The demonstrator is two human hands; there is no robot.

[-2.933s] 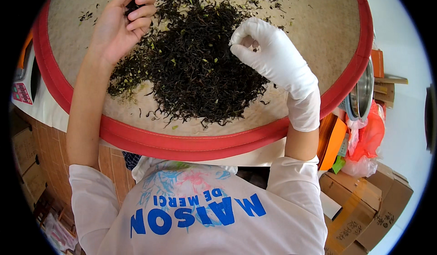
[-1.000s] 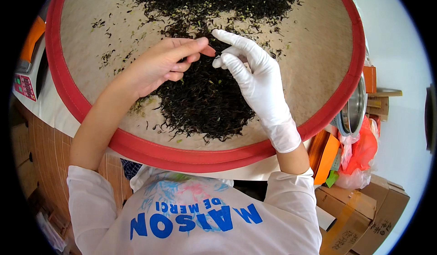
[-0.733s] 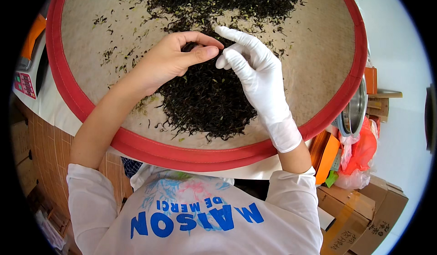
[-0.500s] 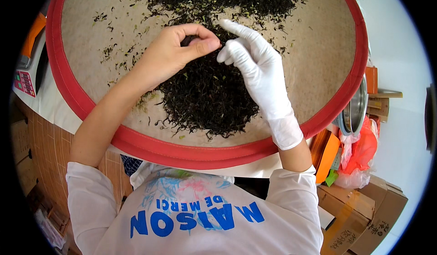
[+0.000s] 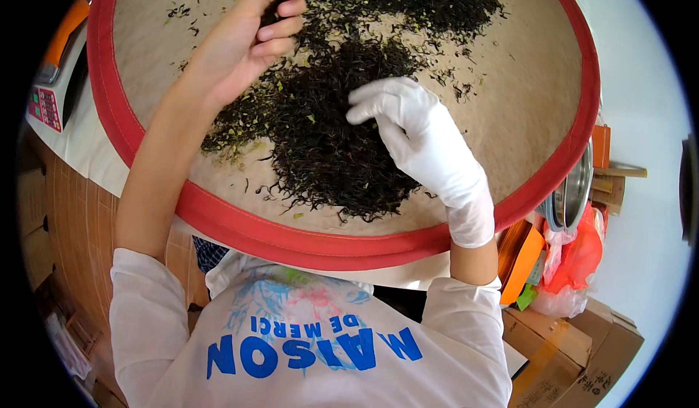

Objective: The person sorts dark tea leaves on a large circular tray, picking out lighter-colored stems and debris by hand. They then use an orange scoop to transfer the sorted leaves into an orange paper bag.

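Note:
Dark, twisted loose tea leaves point(image 5: 335, 160) lie in a heap on a round, beige cloth-covered tray point(image 5: 524, 102) with a red rim. My left hand point(image 5: 266, 33), bare, is raised over the far left of the tray. Its fingers are curled, and a dark tea leaf seems pinched at the tips of thumb and forefinger; the palm is partly hidden. Over the right side of the near heap, my right hand point(image 5: 419, 127) wears a white glove. Its fingers are bent and apart from the thumb, with nothing visible between them.
A second, larger tea heap point(image 5: 429, 0) spreads along the far side. Yellow-green bits point(image 5: 233, 120) lie left of the near heap. Beyond the tray are a scale point(image 5: 47, 106) at left, a metal basin point(image 5: 575, 182), plastic bags point(image 5: 575, 255) and cardboard boxes point(image 5: 561, 335) at right.
My hands were close together above the heap. The left has moved away, far and left; the right has come lower and nearer over the heap, its raised forefinger now bent down.

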